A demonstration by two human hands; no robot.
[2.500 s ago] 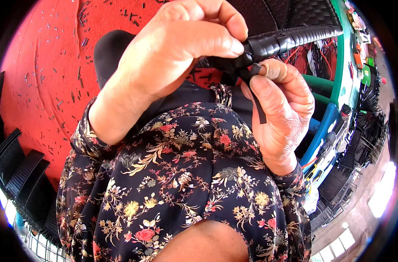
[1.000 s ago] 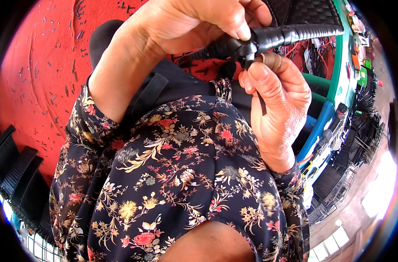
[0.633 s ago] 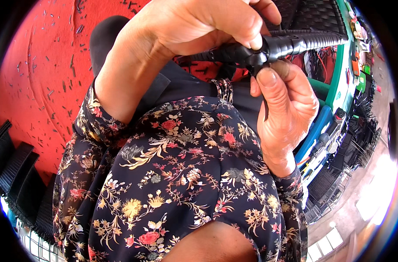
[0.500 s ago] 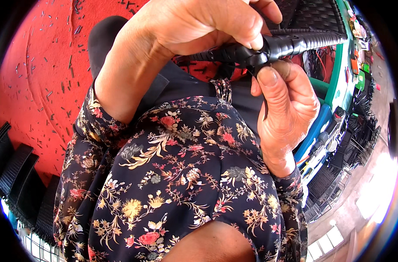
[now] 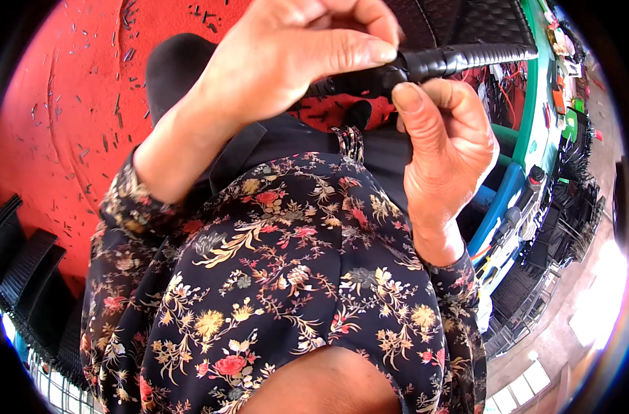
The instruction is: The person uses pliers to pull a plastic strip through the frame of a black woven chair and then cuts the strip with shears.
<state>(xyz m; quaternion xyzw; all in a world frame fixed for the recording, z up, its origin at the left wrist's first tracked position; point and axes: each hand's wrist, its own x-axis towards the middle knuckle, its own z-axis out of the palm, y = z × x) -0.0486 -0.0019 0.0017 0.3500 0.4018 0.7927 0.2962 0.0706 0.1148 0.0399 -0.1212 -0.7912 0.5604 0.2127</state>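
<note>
Two hands work on one thing here, and the single head view shows both. My left hand (image 5: 294, 65) closes over the thick black bundle wrapped in glossy tape (image 5: 432, 65), thumb pressed flat along its near end, fingers curled over the top. My right hand (image 5: 442, 148) comes up from below, thumb tip pushed against the underside of the bundle just beside my left thumb, the other fingers folded loosely behind it; whether they clamp anything I cannot tell.

The change: a moment ago a loose black strip hung down between my right fingers. Now no strip shows, and my right thumb sits tight against the bundle instead. I judge the loose end has been laid down and is being pressed flat, so this wrap looks close to finished at this spot.

The bundle runs from my left palm out past my right hand toward the green frame (image 5: 528, 103). Below both hands lie my floral dark sleeves (image 5: 287, 276), and beyond my left wrist the red floor scattered with small dark offcuts (image 5: 59, 117).
</note>
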